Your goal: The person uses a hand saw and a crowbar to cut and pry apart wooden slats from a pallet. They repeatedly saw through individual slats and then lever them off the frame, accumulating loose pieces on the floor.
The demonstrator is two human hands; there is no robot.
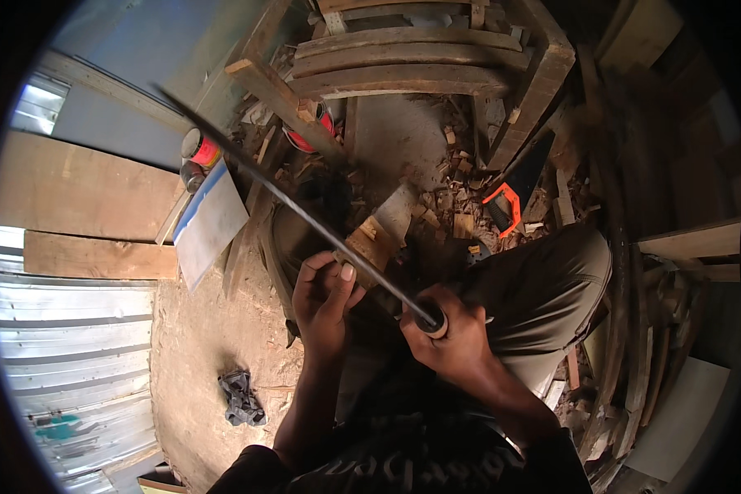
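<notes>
My right hand (449, 329) is wrapped round the handle of a long-bladed knife (305, 212). Its narrow, dark blade slants up and left across the view to a thin tip and is seen nearly edge-on. Beneath the blade, my left hand (325, 288) grips a small wooden block (376, 245) between thumb and fingers. The blade passes over the block in this view; I cannot tell whether they touch. Both hands are in front of my body, between my bent legs (552, 280).
Ahead stands a wooden frame (412, 58) of rough slats. Wood chips (465, 222) litter the floor around a handsaw with an orange handle (502, 210). Tins (198, 148) and a white board (212, 224) are at the left, near a crumpled dark cloth (243, 398). Timber lengths (634, 329) lie right.
</notes>
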